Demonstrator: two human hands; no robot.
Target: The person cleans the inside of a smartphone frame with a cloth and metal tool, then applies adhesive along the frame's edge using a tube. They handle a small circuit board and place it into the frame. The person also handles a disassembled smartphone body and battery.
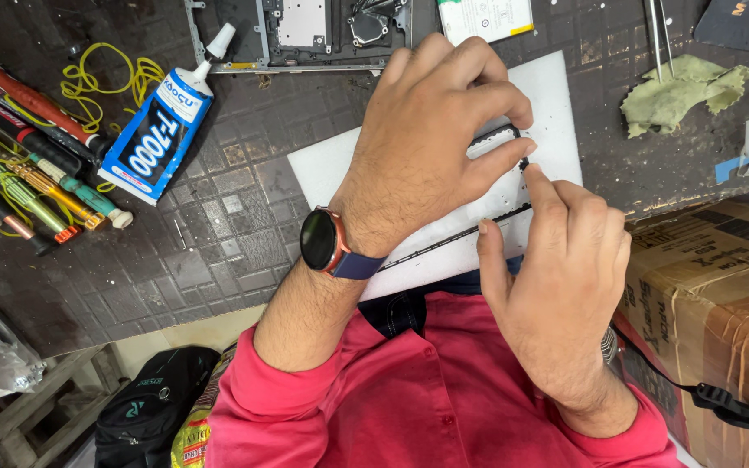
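My left hand (431, 139), with a dark smartwatch on the wrist, lies flat over a thin black phone frame (487, 227) that rests on a white foam sheet (556, 95). Its fingers press down on the frame's far edge. My right hand (561, 260) touches the frame's right corner with the index fingertip, and its thumb sits on the near edge. Most of the frame is hidden under my left hand.
A blue tube of glue (162, 130) lies at the left, beside several screwdrivers (28, 165) and yellow wire. An opened phone body (301, 35) and a battery (485, 17) sit at the back. A green rag (678, 91) and tweezers lie at the right; a cardboard box (713, 312) stands below the bench edge.
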